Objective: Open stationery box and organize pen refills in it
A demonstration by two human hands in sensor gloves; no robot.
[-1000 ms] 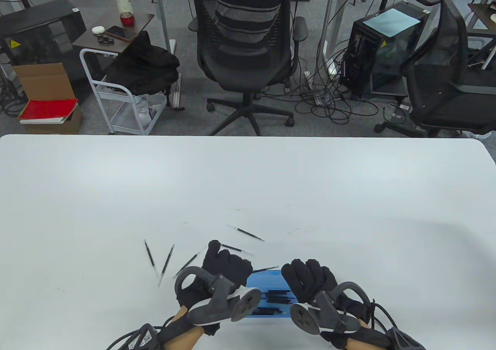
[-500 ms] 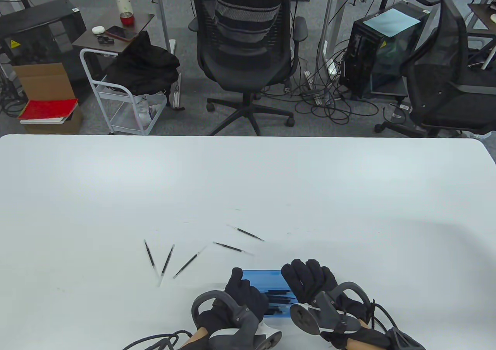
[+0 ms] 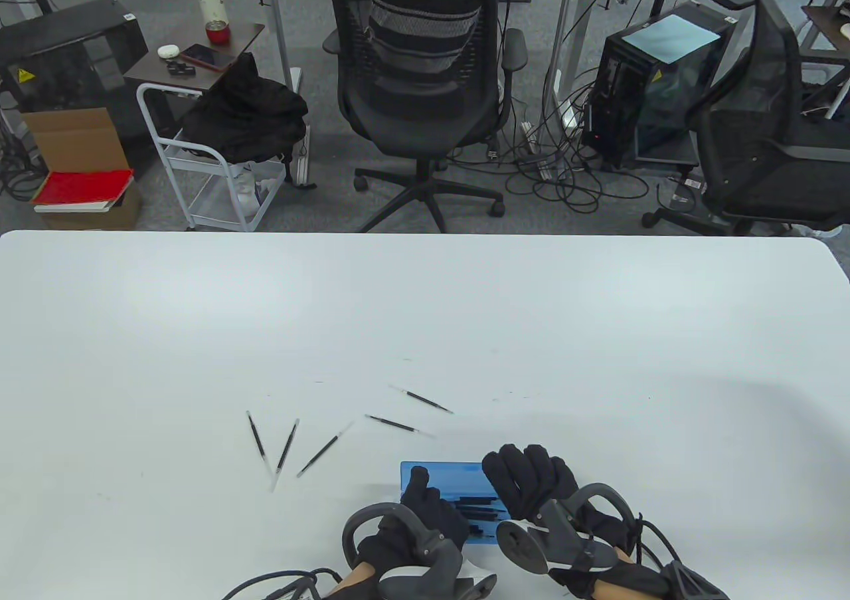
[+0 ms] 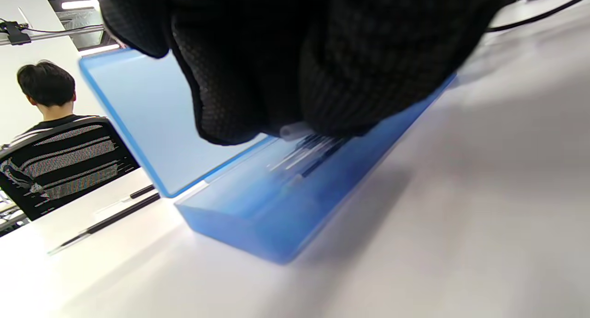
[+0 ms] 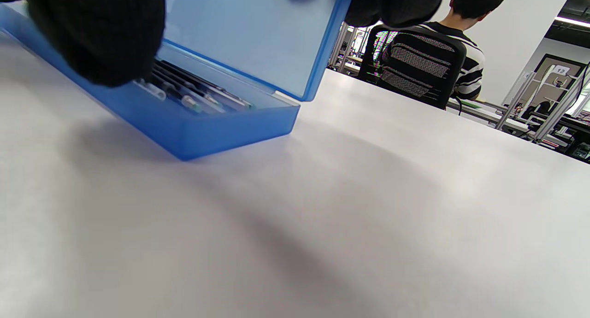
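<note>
A translucent blue stationery box (image 3: 441, 474) lies near the table's front edge with its lid (image 4: 152, 120) raised. My right hand (image 3: 528, 480) grips the lid's right end, fingers (image 5: 392, 4) curled over its top edge and thumb at the front. My left hand (image 3: 425, 497) reaches into the tray (image 4: 258, 230), its curled fingers (image 4: 276, 55) pinching a clear-ended pen refill (image 4: 295, 131) down among the refills (image 5: 193, 94) lying inside. Several loose refills (image 3: 395, 424) lie on the table left of and beyond the box.
The white table (image 3: 425, 307) stretches wide beyond the box. Loose refills (image 3: 287, 446) lie fanned out at the front left. Behind the far edge a person sits in a black office chair (image 3: 418, 75). Glove cables trail off the front edge.
My left hand came back from the loose refills and moved right into the box. The refill that lay by the box's far edge is gone from the table. My right hand stayed on the lid.
</note>
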